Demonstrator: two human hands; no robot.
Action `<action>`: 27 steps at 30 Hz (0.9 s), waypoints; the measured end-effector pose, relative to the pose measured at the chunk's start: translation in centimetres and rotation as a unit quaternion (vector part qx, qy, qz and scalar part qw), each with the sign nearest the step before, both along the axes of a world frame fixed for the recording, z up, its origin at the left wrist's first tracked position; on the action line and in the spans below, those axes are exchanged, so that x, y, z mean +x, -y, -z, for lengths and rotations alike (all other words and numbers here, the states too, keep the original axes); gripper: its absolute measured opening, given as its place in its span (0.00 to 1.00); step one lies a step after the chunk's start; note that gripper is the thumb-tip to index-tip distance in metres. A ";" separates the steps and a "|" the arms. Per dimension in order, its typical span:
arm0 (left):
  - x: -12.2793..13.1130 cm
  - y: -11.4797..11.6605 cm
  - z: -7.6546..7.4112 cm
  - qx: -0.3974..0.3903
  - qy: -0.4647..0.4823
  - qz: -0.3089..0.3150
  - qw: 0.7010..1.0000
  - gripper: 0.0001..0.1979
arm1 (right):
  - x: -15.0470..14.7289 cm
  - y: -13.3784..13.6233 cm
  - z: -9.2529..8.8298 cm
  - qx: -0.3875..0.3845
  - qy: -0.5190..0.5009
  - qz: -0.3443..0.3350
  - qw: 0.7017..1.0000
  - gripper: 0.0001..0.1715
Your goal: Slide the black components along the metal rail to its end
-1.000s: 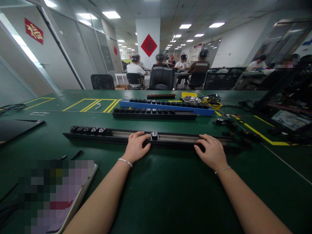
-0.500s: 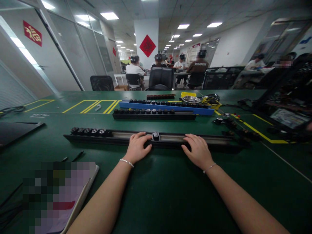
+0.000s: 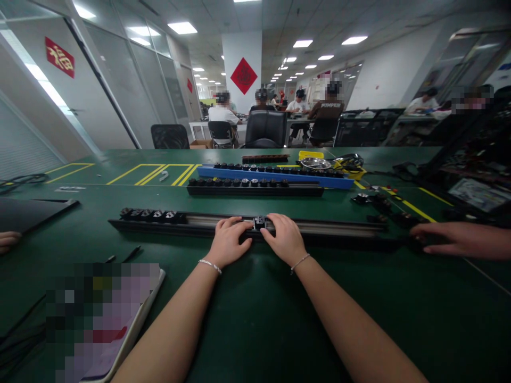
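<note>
Flanking a small black module (image 3: 260, 221), the left hand (image 3: 228, 242) and right hand (image 3: 285, 238) are resting on a black channel rail (image 3: 343, 240); whether either is pinching the module, I cannot tell. It is sitting mid-rail, apart from the leftward row of modules (image 3: 147, 214). Uneven pressure could jam it, and a co-worker's hand (image 3: 451, 237) near the rail's right end could knock things askew. Straight dark walls (image 3: 167, 229) are enclosing a dull metallic strip (image 3: 205, 220); the module is looking blocky and silver-flecked.
</note>
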State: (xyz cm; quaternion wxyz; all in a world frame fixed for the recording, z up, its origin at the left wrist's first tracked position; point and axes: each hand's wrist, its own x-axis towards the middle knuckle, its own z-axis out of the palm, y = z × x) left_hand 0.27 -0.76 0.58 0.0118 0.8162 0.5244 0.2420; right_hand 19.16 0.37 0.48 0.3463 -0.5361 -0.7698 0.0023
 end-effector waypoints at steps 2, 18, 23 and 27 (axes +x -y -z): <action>0.0 0.0 0.0 -0.006 -0.001 0.003 1.000 0.20 | -0.6 0.0 -0.1 -0.014 -0.009 0.015 1.000 0.21; 0.5 0.2 0.0 -0.018 -0.010 0.030 0.999 0.22 | -1.2 0.2 0.2 -0.025 0.001 0.068 0.997 0.22; 0.5 0.2 0.0 -0.017 -0.009 0.030 0.999 0.23 | -1.3 0.2 0.2 -0.014 -0.006 0.081 0.997 0.18; 0.5 0.3 0.0 -0.019 -0.012 0.028 0.999 0.23 | -1.5 0.1 0.3 0.001 -0.013 0.085 0.996 0.16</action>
